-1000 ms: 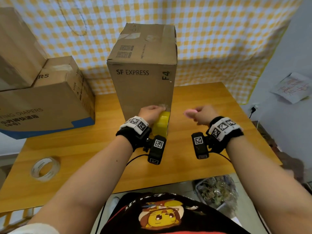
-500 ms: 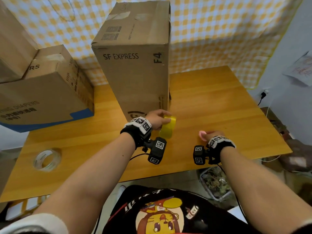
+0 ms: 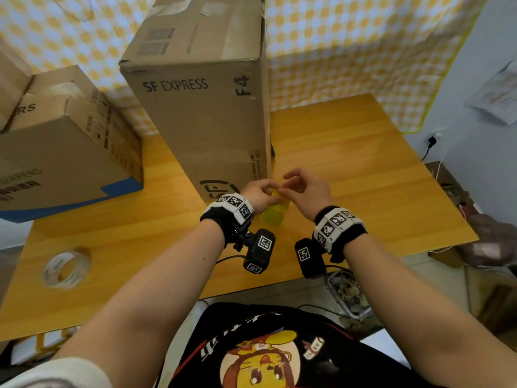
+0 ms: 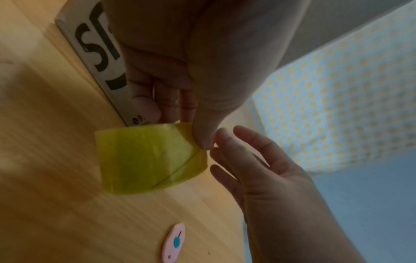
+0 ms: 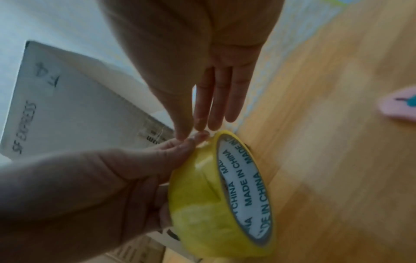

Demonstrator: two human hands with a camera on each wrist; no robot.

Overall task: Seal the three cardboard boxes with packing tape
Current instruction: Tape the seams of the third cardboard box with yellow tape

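Head view has the tall SF Express box (image 3: pixel 201 107) standing on the wooden table (image 3: pixel 349 163), with two more cardboard boxes (image 3: pixel 64 152) stacked left of it, a clear tape roll (image 3: pixel 66 268) well off to its near left and a pink cutter (image 4: pixel 173 242) lying on the near side of it. Right by that box's near corner, the left hand (image 3: pixel 258 195) grips the yellow tape roll (image 5: pixel 216 194) above the table, while the right hand (image 3: pixel 302 189), fingers mostly straight, picks at the roll's top edge beside the left thumb. Looks like they're hunting for the tape's loose end, so next they'd need to peel it up and stick it on the box.
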